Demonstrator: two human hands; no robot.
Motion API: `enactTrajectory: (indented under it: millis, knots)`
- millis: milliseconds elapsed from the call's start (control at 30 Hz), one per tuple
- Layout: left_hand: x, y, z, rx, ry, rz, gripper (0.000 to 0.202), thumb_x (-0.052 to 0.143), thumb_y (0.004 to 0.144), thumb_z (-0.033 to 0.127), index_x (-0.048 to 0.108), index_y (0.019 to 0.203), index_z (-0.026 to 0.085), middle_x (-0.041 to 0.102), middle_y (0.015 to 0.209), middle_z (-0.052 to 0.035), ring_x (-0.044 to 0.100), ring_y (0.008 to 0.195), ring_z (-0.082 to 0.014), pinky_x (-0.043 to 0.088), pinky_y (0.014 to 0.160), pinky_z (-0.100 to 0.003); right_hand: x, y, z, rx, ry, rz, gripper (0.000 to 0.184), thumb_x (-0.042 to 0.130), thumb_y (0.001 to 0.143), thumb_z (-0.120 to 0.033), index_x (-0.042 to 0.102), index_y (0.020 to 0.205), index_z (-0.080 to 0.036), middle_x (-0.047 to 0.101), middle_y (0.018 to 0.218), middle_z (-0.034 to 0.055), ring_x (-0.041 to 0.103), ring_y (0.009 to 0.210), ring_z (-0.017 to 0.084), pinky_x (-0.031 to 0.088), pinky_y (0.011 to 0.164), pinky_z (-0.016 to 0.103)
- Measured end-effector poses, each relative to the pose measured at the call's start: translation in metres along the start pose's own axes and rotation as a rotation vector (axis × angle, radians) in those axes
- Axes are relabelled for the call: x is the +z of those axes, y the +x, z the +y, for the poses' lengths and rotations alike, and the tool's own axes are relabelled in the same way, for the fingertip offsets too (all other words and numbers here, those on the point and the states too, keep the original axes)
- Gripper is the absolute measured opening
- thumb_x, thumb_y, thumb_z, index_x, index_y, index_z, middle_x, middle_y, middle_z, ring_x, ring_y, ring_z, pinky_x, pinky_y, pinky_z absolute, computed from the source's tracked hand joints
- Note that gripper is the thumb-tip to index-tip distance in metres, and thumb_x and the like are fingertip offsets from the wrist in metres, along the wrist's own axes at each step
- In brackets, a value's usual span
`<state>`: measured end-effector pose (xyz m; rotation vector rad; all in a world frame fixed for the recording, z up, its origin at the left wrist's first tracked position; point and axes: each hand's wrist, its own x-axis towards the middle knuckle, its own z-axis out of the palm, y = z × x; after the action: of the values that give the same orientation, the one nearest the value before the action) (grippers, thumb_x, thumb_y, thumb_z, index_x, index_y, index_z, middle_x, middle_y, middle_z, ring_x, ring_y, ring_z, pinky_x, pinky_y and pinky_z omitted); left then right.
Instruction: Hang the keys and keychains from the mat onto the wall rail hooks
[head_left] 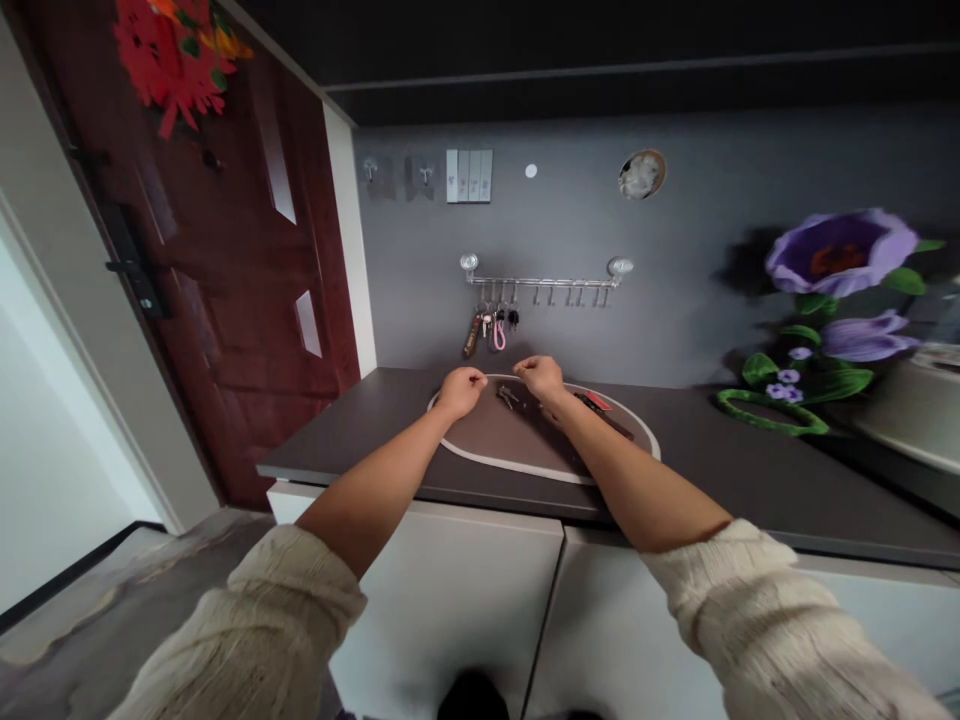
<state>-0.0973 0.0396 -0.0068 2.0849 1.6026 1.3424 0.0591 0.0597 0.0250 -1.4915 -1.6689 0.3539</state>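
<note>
Both my arms reach forward over a dark oval tray with a white rim (pixel 487 462) on the cabinet top. My left hand (pixel 461 390) is closed in a pinch above the tray's left side; what it pinches is too small to make out. My right hand (pixel 541 380) is also closed, fingers curled above the tray's middle, near a small bunch of keys (pixel 508 396) lying on the tray. A red tag and a dark strap (pixel 600 405) lie on the tray to the right of my right wrist.
A chrome hook rail (pixel 546 282) on the grey wall holds several keys and fobs (pixel 491 330). A dark red door (pixel 225 250) stands to the left. Purple artificial flowers (pixel 832 300) sit at the right. White cabinet doors (pixel 465 590) are below the dark countertop (pixel 750 450).
</note>
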Motion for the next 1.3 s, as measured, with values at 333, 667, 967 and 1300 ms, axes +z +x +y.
enactTrajectory:
  millis: [333, 667, 967, 1300]
  knots:
    - [0.000, -0.002, 0.001, -0.030, -0.042, -0.069, 0.016, 0.052, 0.071, 0.017, 0.064, 0.078, 0.012, 0.063, 0.073, -0.0029, 0.051, 0.063, -0.0098, 0.040, 0.064, -0.021, 0.014, -0.005, 0.004, -0.147, -0.356, -0.187, 0.022, 0.058, 0.070, -0.032, 0.069, 0.082, -0.017, 0.067, 0.079, 0.0073, 0.058, 0.072, 0.014, 0.038, 0.060, 0.020]
    - [0.002, 0.000, 0.000, -0.034, -0.050, -0.102, 0.016, 0.053, 0.071, 0.016, 0.063, 0.082, 0.011, 0.062, 0.075, -0.0042, 0.051, 0.065, -0.0101, 0.041, 0.066, -0.022, 0.016, -0.006, 0.004, -0.115, -0.385, -0.212, 0.022, 0.058, 0.070, -0.032, 0.068, 0.082, -0.017, 0.066, 0.077, 0.0068, 0.058, 0.068, 0.014, 0.037, 0.057, 0.020]
    - [0.003, -0.001, 0.000, -0.040, -0.090, -0.095, 0.018, 0.053, 0.071, 0.015, 0.063, 0.085, 0.011, 0.063, 0.077, -0.0041, 0.051, 0.064, -0.0092, 0.041, 0.064, -0.021, 0.015, -0.003, 0.002, -0.158, -0.394, -0.213, 0.018, 0.054, 0.074, -0.023, 0.067, 0.083, -0.015, 0.066, 0.085, 0.0090, 0.058, 0.077, 0.016, 0.037, 0.063, 0.021]
    - [0.005, 0.000, -0.003, -0.024, -0.094, -0.079, 0.018, 0.053, 0.071, 0.018, 0.063, 0.085, 0.012, 0.063, 0.077, -0.0042, 0.052, 0.064, -0.0095, 0.041, 0.064, -0.021, 0.010, 0.000, 0.003, -0.213, -0.248, -0.142, 0.014, 0.051, 0.074, -0.015, 0.064, 0.077, -0.015, 0.065, 0.081, 0.0070, 0.057, 0.073, 0.014, 0.038, 0.065, 0.020]
